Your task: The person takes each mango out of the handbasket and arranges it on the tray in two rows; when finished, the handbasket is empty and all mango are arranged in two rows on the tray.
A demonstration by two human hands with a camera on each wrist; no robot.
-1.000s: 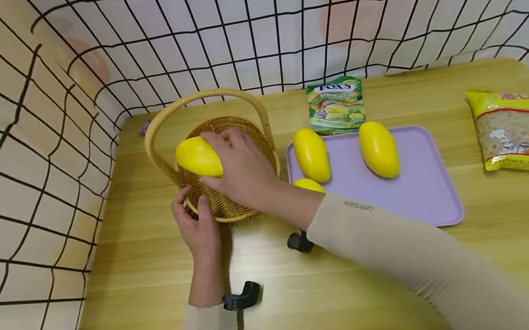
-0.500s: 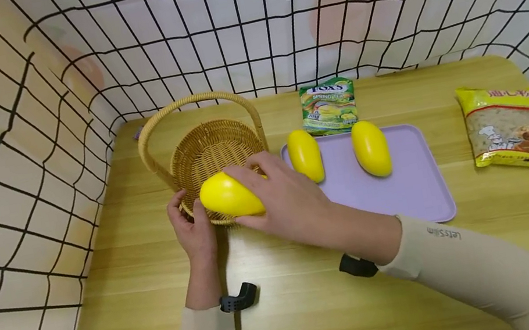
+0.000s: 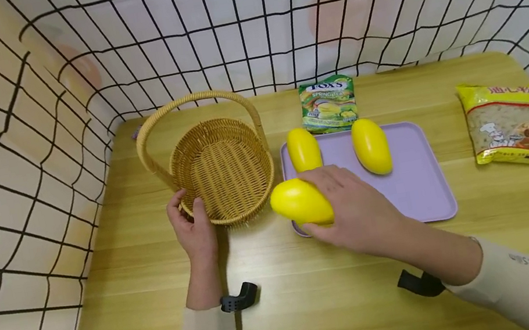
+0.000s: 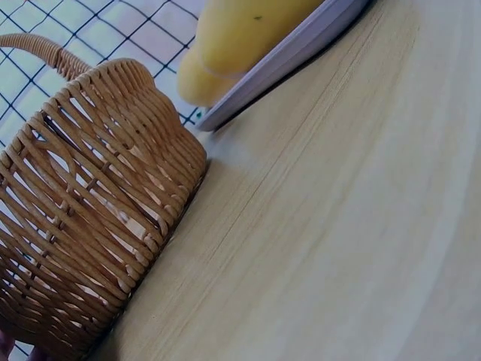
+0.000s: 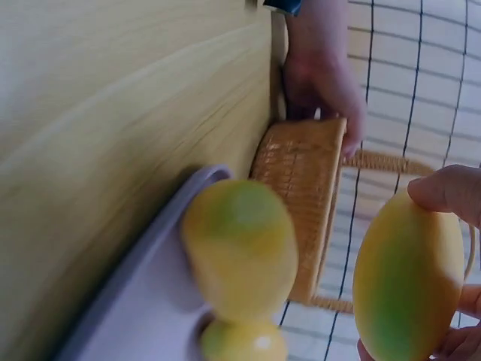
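My right hand point(image 3: 357, 210) grips a yellow mango point(image 3: 300, 201) above the near left corner of the lilac tray point(image 3: 416, 197). The right wrist view shows this mango point(image 5: 406, 282) with a green patch, between thumb and fingers. Two more mangoes, one at the left point(image 3: 303, 149) and one at the right point(image 3: 371, 146), lie on the tray. Close by in the right wrist view, a mango point(image 5: 240, 248) sits on the tray. My left hand point(image 3: 194, 230) holds the near left rim of the round wicker basket point(image 3: 227, 165), whose inside shows bare weave.
A green candy bag point(image 3: 328, 105) lies behind the tray. Far right is a yellow-edged food packet point(image 3: 512, 124). Black wire mesh point(image 3: 266, 23) with white sheeting stands along the back and sides. The basket's tall handle point(image 3: 194, 97) arches upward.
My right hand has carried the mango out from over the basket, rightward and toward me, to above the tray. My left hand has stayed at the basket rim.
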